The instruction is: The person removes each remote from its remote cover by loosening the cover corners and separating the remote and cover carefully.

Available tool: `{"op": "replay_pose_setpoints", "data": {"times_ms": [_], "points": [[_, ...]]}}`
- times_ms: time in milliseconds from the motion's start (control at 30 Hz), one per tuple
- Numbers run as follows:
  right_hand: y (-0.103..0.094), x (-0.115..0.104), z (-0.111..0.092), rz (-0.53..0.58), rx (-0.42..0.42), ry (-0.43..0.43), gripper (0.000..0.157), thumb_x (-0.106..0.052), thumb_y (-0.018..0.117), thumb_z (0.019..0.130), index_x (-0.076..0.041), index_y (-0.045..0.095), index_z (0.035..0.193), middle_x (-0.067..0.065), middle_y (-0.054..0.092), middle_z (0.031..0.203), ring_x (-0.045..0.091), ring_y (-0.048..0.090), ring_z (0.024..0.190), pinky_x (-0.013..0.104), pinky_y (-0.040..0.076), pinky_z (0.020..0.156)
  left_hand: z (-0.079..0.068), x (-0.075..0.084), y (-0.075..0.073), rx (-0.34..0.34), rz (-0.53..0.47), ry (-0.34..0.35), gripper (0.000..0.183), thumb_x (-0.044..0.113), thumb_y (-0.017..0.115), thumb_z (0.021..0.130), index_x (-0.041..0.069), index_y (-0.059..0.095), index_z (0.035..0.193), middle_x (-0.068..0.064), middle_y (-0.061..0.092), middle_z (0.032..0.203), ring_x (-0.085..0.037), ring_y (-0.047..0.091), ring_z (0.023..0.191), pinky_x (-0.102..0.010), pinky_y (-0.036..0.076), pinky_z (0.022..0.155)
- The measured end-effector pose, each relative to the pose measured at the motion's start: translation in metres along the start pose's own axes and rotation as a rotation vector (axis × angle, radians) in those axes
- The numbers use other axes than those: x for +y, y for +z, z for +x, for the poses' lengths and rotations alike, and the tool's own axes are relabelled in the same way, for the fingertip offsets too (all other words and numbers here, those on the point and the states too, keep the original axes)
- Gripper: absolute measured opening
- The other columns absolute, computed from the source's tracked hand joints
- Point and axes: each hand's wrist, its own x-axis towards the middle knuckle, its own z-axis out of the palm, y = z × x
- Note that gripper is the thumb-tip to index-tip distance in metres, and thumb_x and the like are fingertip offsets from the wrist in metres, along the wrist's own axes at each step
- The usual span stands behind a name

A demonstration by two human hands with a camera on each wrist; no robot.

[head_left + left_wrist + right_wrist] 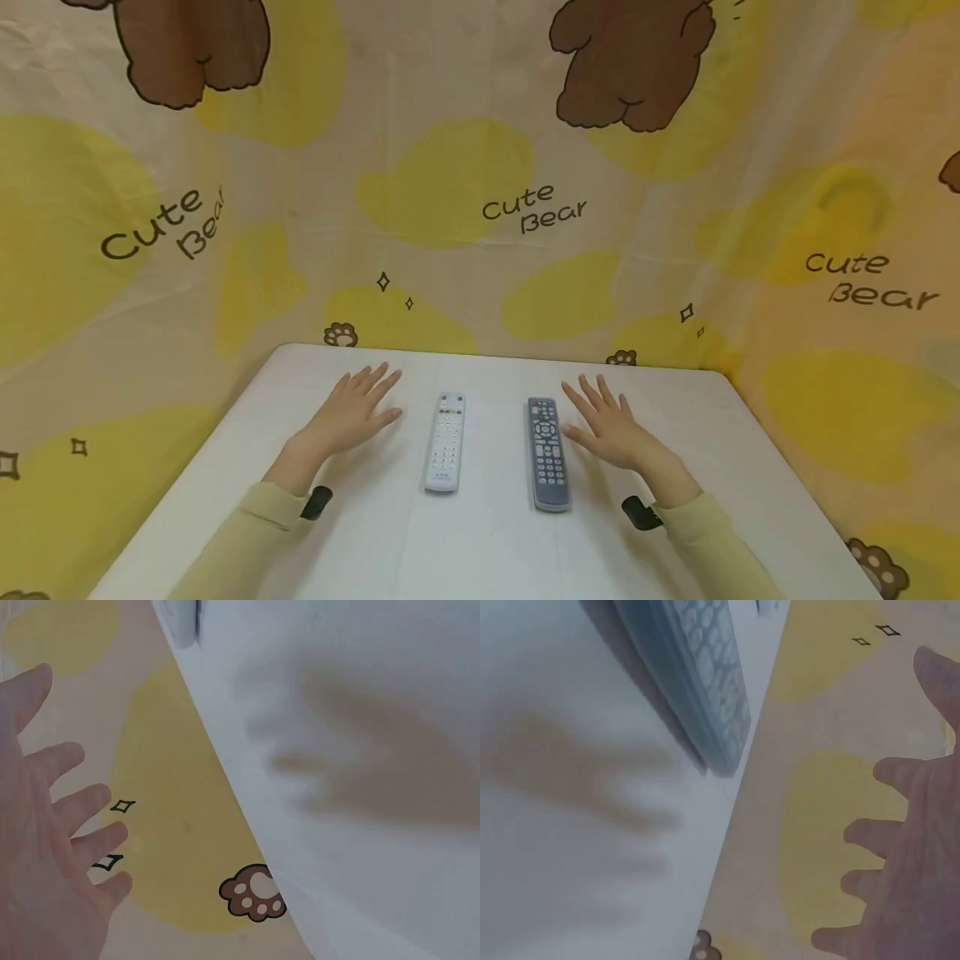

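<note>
A white remote control [446,442] and a dark grey remote control [548,454] lie side by side on the white table [487,550], buttons up. To the left of the white one, my left hand [350,414] hovers with spread fingers over its own shadow. My right hand [613,425] is spread the same way just right of the grey remote, its thumb tip overlapping that remote's edge in the head view. Both palms hold nothing. In the right wrist view the grey remote [697,682] appears large beside the straight fingers [877,836].
A cloth backdrop [450,292] with bears and yellow patches rises behind the table's far edge and along both sides. Dark bands [317,502] sit at the wrists, at the ends of pale yellow sleeves [247,533].
</note>
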Motion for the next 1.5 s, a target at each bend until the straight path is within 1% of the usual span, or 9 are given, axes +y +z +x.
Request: {"op": "replay_pose_setpoints", "data": {"times_ms": [133,367,467,633,800,933,1033,1300,1500], "points": [[0.003,-0.011,0.008,0.020,-0.003,-0.041,0.074,-0.053,0.048,0.093,-0.017,0.020,0.152,0.018,0.014,0.157,0.043,0.000,0.144,0.070,0.004,0.109,0.002,0.005,0.005,0.003,-0.008,0.006,0.068,0.052,0.047,0.094,0.016,0.029,0.149,-0.013,0.027,0.155,-0.040,0.025,0.140,-0.058,0.017,0.114],[0.013,-0.029,0.021,0.042,-0.002,-0.071,0.080,-0.059,0.049,0.090,-0.013,0.024,0.151,0.018,0.018,0.156,0.041,0.008,0.144,0.063,0.014,0.112,0.006,0.012,0.013,0.029,-0.108,0.002,0.068,0.053,0.051,0.092,0.019,0.033,0.148,-0.010,0.032,0.153,-0.038,0.031,0.138,-0.056,0.023,0.113],[0.019,-0.036,0.026,0.085,-0.016,-0.072,0.082,-0.059,0.051,0.089,-0.012,0.025,0.150,0.016,0.018,0.157,0.040,0.009,0.145,0.061,0.018,0.112,0.008,0.015,0.016,0.025,-0.158,-0.015,0.070,0.054,0.054,0.090,0.020,0.033,0.148,-0.009,0.032,0.153,-0.037,0.033,0.137,-0.056,0.026,0.112],[0.029,-0.052,0.034,0.184,-0.028,-0.036,0.083,-0.056,0.056,0.087,-0.012,0.026,0.150,0.014,0.020,0.157,0.036,0.014,0.145,0.060,0.024,0.111,0.011,0.018,0.020,0.008,-0.245,-0.036,0.071,0.051,0.059,0.088,0.018,0.036,0.146,-0.008,0.036,0.151,-0.035,0.036,0.136,-0.055,0.029,0.111],[0.038,-0.066,0.040,0.241,-0.002,-0.044,0.080,-0.050,0.062,0.087,-0.011,0.029,0.149,0.013,0.027,0.154,0.033,0.024,0.143,0.054,0.028,0.112,0.013,0.021,0.026,-0.014,-0.316,-0.070,0.069,0.045,0.063,0.087,0.018,0.039,0.145,-0.007,0.039,0.150,-0.034,0.037,0.136,-0.054,0.030,0.110],[0.047,-0.072,0.048,0.265,0.029,-0.074,0.078,-0.045,0.065,0.086,-0.007,0.033,0.147,0.014,0.036,0.150,0.033,0.034,0.138,0.050,0.031,0.111,0.016,0.023,0.030,-0.017,-0.374,-0.087,0.066,0.042,0.066,0.086,0.017,0.043,0.143,-0.008,0.043,0.147,-0.033,0.038,0.135,-0.052,0.031,0.111],[0.055,-0.077,0.054,0.306,0.040,-0.079,0.076,-0.042,0.067,0.086,-0.004,0.036,0.144,0.016,0.042,0.146,0.035,0.040,0.134,0.050,0.033,0.110,0.018,0.024,0.034,-0.028,-0.430,-0.108,0.065,0.041,0.068,0.085,0.018,0.045,0.141,-0.008,0.046,0.144,-0.032,0.040,0.135,-0.050,0.032,0.111],[0.078,-0.091,0.070,0.442,0.014,-0.099,0.072,-0.033,0.070,0.085,0.005,0.041,0.138,0.023,0.052,0.135,0.037,0.055,0.119,0.048,0.046,0.098,0.026,0.028,0.047,-0.074,-0.586,-0.174,0.066,0.040,0.074,0.079,0.015,0.051,0.136,-0.007,0.054,0.137,-0.031,0.048,0.128,-0.052,0.038,0.106],[0.093,-0.097,0.080,0.468,-0.014,-0.049,0.068,-0.031,0.072,0.083,0.005,0.046,0.135,0.020,0.057,0.130,0.033,0.061,0.111,0.044,0.051,0.093,0.030,0.029,0.057,-0.095,-0.618,-0.202,0.064,0.042,0.076,0.076,0.015,0.056,0.131,-0.004,0.060,0.129,-0.028,0.056,0.118,-0.048,0.045,0.099]]}}
